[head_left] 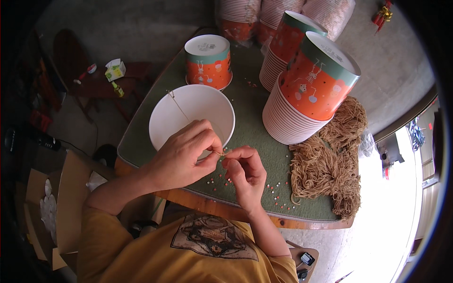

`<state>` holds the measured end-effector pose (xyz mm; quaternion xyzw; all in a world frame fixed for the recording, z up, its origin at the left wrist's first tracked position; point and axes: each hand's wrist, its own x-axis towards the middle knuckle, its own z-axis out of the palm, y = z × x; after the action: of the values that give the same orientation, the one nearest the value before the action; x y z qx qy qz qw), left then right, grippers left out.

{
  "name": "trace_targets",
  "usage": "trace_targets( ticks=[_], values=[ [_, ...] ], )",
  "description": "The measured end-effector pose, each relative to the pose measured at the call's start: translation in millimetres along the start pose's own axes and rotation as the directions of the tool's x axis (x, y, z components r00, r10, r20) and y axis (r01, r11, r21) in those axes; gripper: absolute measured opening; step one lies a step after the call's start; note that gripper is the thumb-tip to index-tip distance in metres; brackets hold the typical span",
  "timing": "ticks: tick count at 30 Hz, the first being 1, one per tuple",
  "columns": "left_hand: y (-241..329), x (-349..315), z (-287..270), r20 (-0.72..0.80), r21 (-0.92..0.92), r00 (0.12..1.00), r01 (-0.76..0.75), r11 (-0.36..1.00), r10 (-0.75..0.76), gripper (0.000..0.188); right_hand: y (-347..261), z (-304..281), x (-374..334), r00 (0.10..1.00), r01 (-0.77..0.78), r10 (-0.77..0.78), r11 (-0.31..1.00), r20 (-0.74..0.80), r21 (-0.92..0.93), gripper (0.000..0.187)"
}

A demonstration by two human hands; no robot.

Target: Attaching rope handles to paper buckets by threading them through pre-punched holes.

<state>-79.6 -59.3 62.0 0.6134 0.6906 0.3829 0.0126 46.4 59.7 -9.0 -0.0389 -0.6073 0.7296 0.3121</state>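
Note:
In front of me an open white paper bucket (165,123) stands on the green table mat, its inside facing up. A thin tan string (180,108) comes from its far rim, crosses the opening and reaches my fingers. My left hand (181,151) is above the near rim, thumb and fingertips pinched on the string. Close on its right, my right hand (245,175) pinches the same string with thumb and forefinger. Between the fingertips the string looks looped or twisted, too small to make out. Tan cords (314,174) lie in a loose bundle to the right.
Stacked orange-and-green paper buckets (306,89) stand upside down at the far right; another upturned bucket (207,66) is behind the open one. Small white and orange discs (278,193) are scattered near the table's front edge. An open cardboard box (71,203) sits at lower left.

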Motion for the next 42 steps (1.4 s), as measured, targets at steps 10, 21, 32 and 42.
trace_targets(
  ticks=[10, 21, 32, 42],
  values=[
    [0.4, 0.3, 0.7, -0.018, 0.029, 0.999, -0.035, 0.999, 0.036, 0.021, 2.2, 2.9, 0.6, 0.997, -0.078, 0.078, 0.996, -0.005, 0.053, 0.008],
    [-1.8, -0.3, 5.2, -0.032, 0.333, 0.966, -0.233, 0.914, 0.258, 0.023, 3.9, -3.4, 3.5, 0.993, -0.116, 0.107, 0.978, 0.059, 0.172, 0.013],
    [-3.4, -2.3, 6.4, -0.008, 0.395, 0.958, -0.261, 0.881, 0.287, 0.023, 3.5, -1.5, 0.3, 0.99, -0.139, 0.133, 0.982, 0.049, 0.13, 0.013],
    [-1.1, -2.4, 6.1, -0.025, 0.228, 0.982, -0.177, 0.958, 0.187, 0.025, 1.4, -0.4, -0.3, 0.988, -0.153, 0.152, 0.988, 0.02, 0.037, 0.01]
  ],
)
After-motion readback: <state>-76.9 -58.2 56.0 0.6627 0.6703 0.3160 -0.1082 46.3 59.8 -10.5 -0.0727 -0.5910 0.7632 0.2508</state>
